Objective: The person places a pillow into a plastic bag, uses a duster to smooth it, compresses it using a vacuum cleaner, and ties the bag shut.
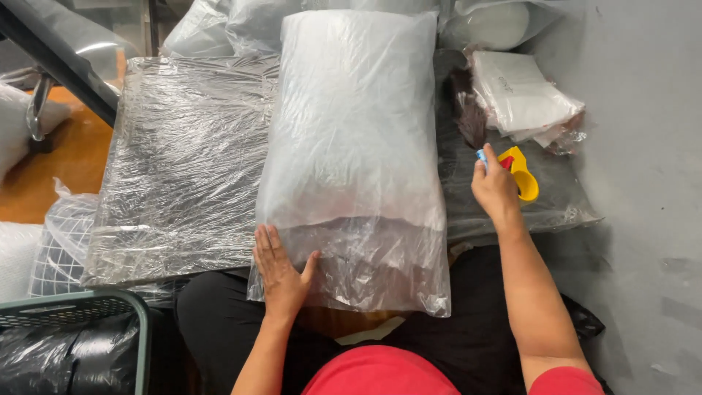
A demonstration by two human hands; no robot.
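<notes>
Fingers (269,245) of the left hand (281,274) lie flat and together, thumb spread, pressing the open end of the bag (351,146), clamped on nothing. The pillow sits inside the bag, filling it from just beyond the fingers to the far end; the loose empty film lies to their right and toward the person. Right hand (496,189) is well apart to the right, fingers curled on a yellow tape cutter (525,175); I cannot tell how tight the grip is. Bag rests on a surface (183,168) covered in clear wrap. Beyond the right hand: a dark brush (468,113) and a stack of flat bags (523,95). A green crate (80,303) sits left of the left hand. To do it well, I judge: keep the palm flat, push air out, smooth the film so the flap lies without wrinkles.
</notes>
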